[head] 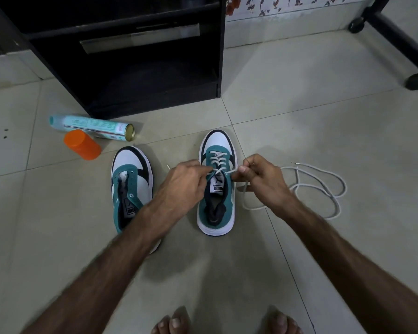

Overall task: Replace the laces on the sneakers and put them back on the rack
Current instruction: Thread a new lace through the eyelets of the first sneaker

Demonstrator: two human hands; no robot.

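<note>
Two green-and-white sneakers on pale tiled floor, toes toward black wooden rack; right sneaker partly laced with white lace; left hand pinches one lace end, right hand pinches other end; left sneaker has no lace; spare white lace lies loose on floor, right of shoes; orange plastic cap and pale blue spray can lie near rack

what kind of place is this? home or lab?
Probably a home, on the floor: pale floor tiles, a floral wall border, a black rack, and two sneakers being laced beside bare feet.
</note>
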